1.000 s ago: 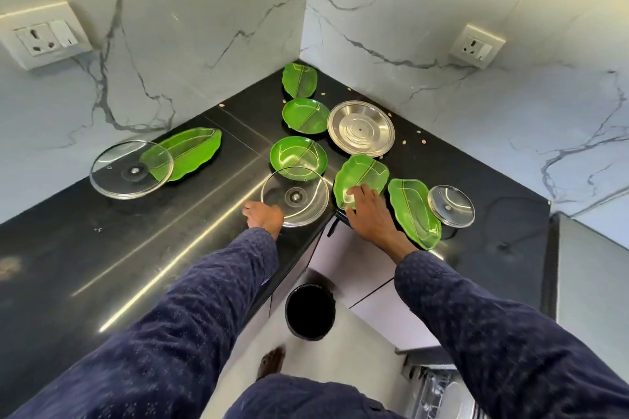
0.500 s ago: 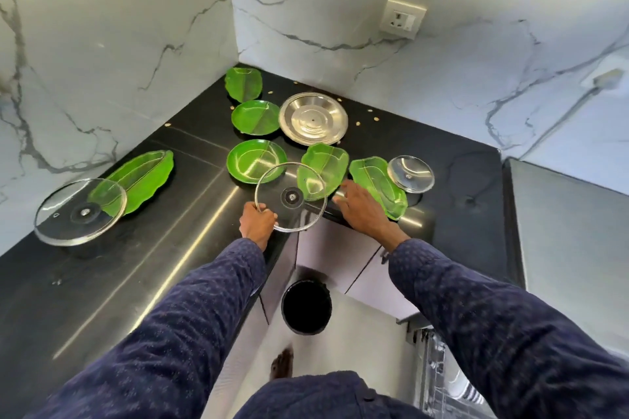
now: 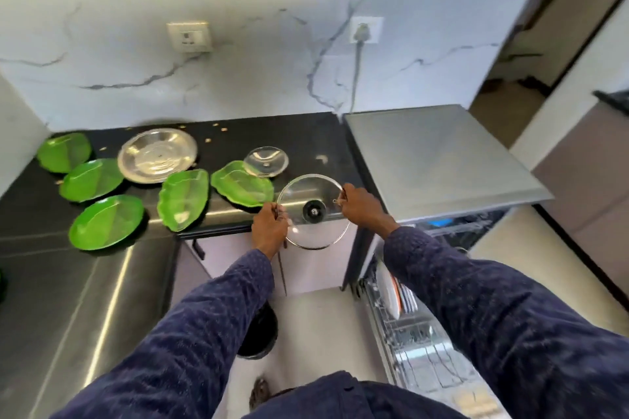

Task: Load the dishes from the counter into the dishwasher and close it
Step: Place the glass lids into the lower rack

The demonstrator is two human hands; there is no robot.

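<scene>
Head view: both hands hold one glass lid [image 3: 313, 211] by its metal rim, lifted clear of the tabletop [image 3: 306, 127] and hanging just past its front edge. The left hand [image 3: 269, 227] is closed on the lid's left rim, and the right hand [image 3: 361, 206] pinches the right rim. The dark knob sits at the lid's centre, untouched.

The lid looks stiff, fairly heavy for its size, smooth and breakable; a two-sided rim hold seems sound, though the knob would likely give a surer one-handed hold when slotting it in.

Behind, near the tabletop's front edge and back corner, lie green plates [image 3: 106, 222], a steel plate [image 3: 157, 155] and a smaller glass lid [image 3: 266, 161]. These are probably light, and the plastic forgiving.

The dishwasher [image 3: 442, 160] stands open just right of the tabletop, its lower rack [image 3: 418, 343] pulled out with a few plates already upright at its near end.
</scene>
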